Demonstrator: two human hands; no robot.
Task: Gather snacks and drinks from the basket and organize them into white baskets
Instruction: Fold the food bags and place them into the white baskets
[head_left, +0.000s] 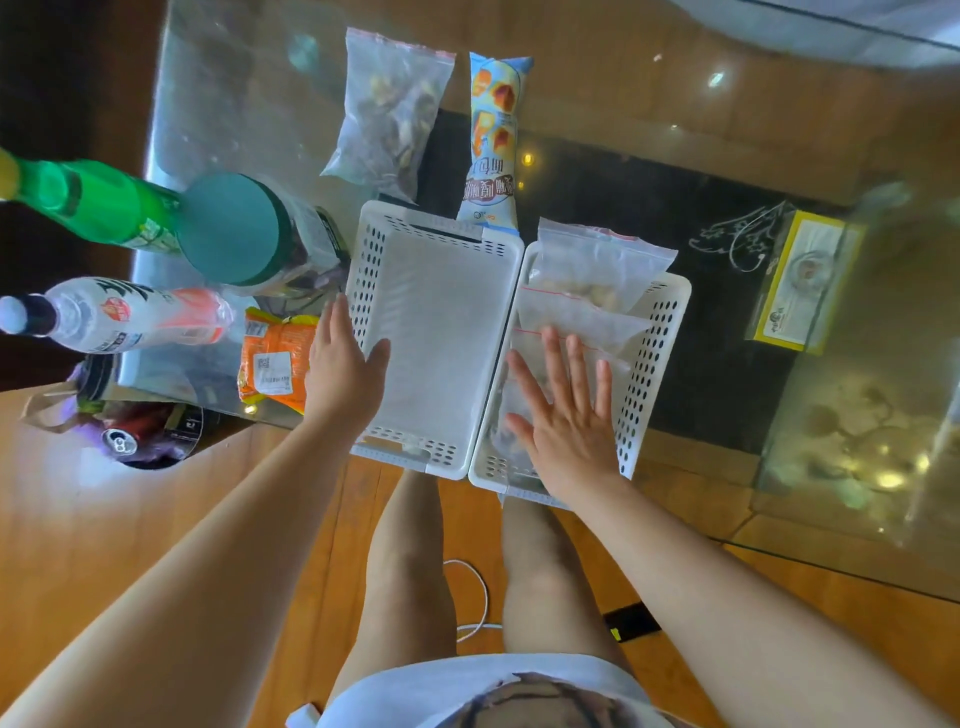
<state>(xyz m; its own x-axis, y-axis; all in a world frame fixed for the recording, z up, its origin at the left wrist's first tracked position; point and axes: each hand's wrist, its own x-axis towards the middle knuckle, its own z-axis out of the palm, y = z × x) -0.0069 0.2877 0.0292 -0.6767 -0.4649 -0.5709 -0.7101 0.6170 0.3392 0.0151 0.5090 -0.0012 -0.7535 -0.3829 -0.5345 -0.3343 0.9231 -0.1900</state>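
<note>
Two white baskets (435, 332) sit flanked by bottles (104, 317), jar (249, 234); left hand (340, 364), right hand (566, 415) flat, fingers spread.

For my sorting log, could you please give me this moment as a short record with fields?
left basket: white basket, nothing in it
right basket: white basket holding clear zip bags
left hand: left hand, fingers straight, at the left basket's outer wall
right hand: right hand, flat on the zip bags
still on table: green bottle, clear bottle, teal-lidded jar, orange packet, bread packet
</note>
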